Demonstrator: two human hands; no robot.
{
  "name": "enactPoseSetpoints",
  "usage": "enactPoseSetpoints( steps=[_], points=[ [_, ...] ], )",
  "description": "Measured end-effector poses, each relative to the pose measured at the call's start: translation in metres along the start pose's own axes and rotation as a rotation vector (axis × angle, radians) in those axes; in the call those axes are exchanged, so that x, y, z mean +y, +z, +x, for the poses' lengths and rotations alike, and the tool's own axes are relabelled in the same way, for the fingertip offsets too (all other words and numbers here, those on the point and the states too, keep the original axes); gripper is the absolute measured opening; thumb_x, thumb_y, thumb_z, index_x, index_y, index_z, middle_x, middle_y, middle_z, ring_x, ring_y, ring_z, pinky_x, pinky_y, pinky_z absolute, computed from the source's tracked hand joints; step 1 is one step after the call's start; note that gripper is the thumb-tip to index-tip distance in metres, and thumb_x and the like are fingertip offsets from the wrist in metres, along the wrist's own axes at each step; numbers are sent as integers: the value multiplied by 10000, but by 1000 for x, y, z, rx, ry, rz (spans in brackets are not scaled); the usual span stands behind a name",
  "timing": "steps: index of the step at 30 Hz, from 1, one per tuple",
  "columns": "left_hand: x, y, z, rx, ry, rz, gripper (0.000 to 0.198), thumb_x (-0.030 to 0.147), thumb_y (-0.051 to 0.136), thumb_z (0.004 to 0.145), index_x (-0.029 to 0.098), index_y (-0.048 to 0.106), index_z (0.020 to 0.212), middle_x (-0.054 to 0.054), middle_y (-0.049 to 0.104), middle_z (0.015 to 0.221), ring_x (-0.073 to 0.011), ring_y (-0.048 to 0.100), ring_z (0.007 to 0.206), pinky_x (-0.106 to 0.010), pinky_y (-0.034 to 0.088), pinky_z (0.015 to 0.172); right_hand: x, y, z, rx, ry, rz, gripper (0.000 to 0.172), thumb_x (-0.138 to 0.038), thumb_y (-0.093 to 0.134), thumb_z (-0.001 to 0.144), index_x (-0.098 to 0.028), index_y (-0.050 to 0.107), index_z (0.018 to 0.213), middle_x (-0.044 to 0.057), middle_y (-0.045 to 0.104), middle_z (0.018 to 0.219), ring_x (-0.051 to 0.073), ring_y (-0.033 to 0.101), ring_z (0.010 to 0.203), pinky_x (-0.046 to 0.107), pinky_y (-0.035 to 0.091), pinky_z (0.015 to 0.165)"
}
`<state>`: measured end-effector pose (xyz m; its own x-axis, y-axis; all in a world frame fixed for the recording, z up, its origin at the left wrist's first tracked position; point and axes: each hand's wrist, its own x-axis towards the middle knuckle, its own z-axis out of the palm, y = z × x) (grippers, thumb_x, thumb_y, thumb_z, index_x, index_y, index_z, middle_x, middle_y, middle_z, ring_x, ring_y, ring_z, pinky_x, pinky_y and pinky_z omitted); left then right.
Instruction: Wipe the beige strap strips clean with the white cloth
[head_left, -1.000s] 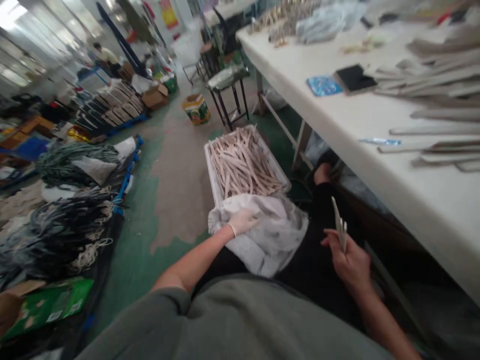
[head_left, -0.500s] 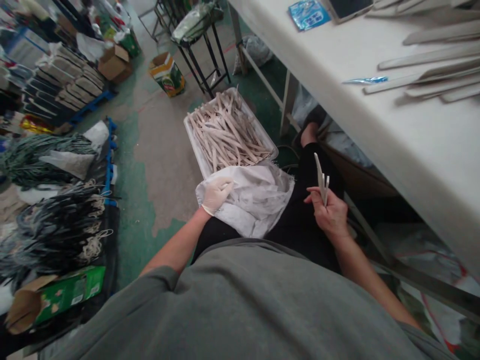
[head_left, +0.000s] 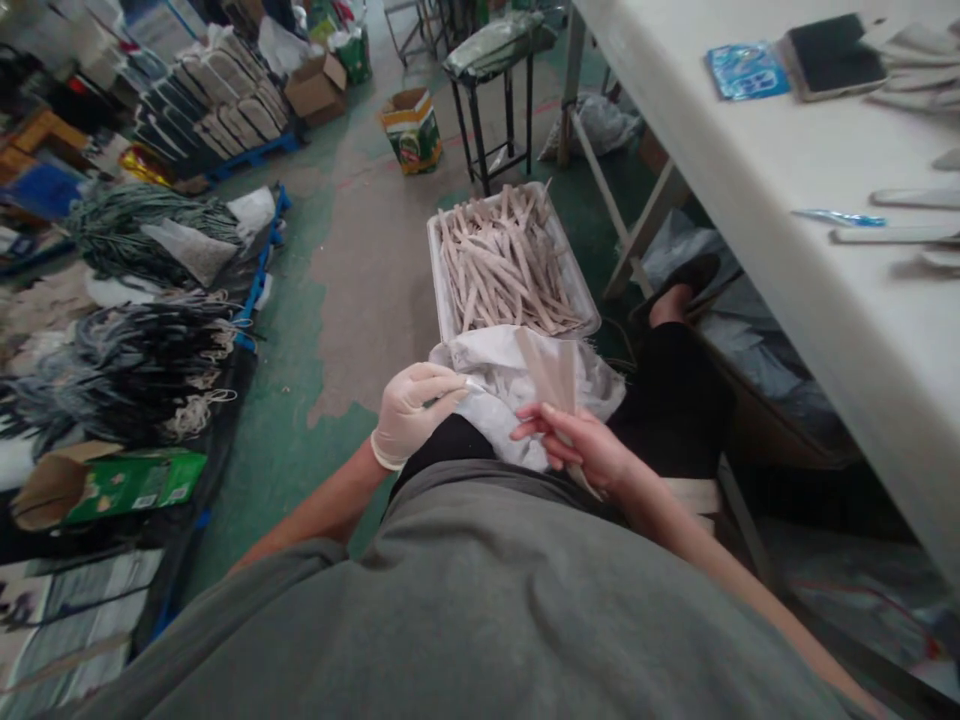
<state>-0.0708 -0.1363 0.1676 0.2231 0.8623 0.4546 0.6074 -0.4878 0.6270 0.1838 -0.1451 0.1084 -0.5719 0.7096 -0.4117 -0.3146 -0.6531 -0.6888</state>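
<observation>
My left hand (head_left: 415, 412), in a thin whitish glove, is raised over my left thigh with thumb and fingers pinched. A small pale tip shows at its fingertips, too blurred to name. My right hand (head_left: 574, 440) is bare and closed around a few flat beige strips (head_left: 559, 375), which fan out upward from it; one end pokes out below. Beneath both hands a white cloth (head_left: 487, 345) lies across my lap. Just beyond it stands a white plastic tray (head_left: 437, 285) heaped with similar beige strips (head_left: 510, 265).
A white table (head_left: 757, 190) on my right bears more strips, a phone (head_left: 836, 55) and blue packets (head_left: 746, 72). Ahead are a stool (head_left: 491, 90) and an open carton (head_left: 411, 130). Bundles of dark cord (head_left: 142, 370) lie on a pallet at left.
My left hand has lifted off the cloth and closed into a pinch. My right hand has come left over my lap with the strips, now fanned out. The view has shifted.
</observation>
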Motion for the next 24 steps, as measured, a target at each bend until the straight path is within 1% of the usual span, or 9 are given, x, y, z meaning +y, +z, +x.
enactPoseSetpoints(
  steps=[2,4,8,10,13,17,19,21,24],
  points=[
    [6,-4,-11,-9,83,35,66,231,710,889,213,772,906,-43,736,846,-143,679,770,-263,541,740,10,26,17,-111,103,61,376,-544,704,837,-191,709,967,63,781,889,16,166,363,197,419,368],
    [12,-7,-21,-52,163,46,77,214,701,893,219,768,933,-42,734,839,-143,680,770,-260,534,733,19,43,33,-136,170,149,378,-574,714,823,-204,667,886,-20,716,695,21,143,353,185,425,367],
    [20,-5,-39,-166,237,7,85,216,692,895,224,759,946,-51,748,881,-147,689,794,-264,531,757,15,55,56,-69,168,202,391,-538,793,755,-204,590,733,-128,345,372,42,187,330,161,382,362],
    [21,-3,-49,-173,224,-53,82,211,685,895,213,750,944,-61,756,924,-154,696,832,-269,534,781,0,55,59,7,82,155,388,-464,864,677,-192,589,711,-130,346,380,32,210,345,154,372,370],
    [18,2,-63,-147,76,-155,84,215,658,901,187,729,866,-75,754,919,-163,695,845,-272,534,787,-29,55,53,163,-135,26,382,-386,900,603,-190,592,716,-101,511,501,14,222,371,164,378,377],
    [6,1,-63,-195,-297,-280,175,313,672,888,167,705,796,-66,732,868,-169,672,812,-282,516,791,-59,59,39,318,-406,-267,294,-360,847,618,-196,612,683,-54,580,572,57,384,432,194,399,385],
    [1,1,-50,-190,-416,-361,228,366,732,834,168,720,946,-79,737,996,-203,669,946,-313,498,894,-64,62,36,353,-481,-383,247,-351,816,628,-193,636,686,-22,639,635,85,472,489,200,405,385],
    [0,6,-29,-150,-476,-500,400,403,791,763,165,699,1071,-95,721,1107,-230,649,1054,-334,474,961,-64,65,37,354,-504,-464,215,-350,789,641,-191,655,698,-4,677,671,101,514,511,204,404,380],
    [2,23,4,-136,-572,-735,436,444,818,701,147,683,989,-71,714,984,-194,655,915,-294,491,837,-64,64,43,357,-528,-552,195,-356,759,653,-192,671,712,-9,682,650,98,503,475,206,399,366]
  ],
)
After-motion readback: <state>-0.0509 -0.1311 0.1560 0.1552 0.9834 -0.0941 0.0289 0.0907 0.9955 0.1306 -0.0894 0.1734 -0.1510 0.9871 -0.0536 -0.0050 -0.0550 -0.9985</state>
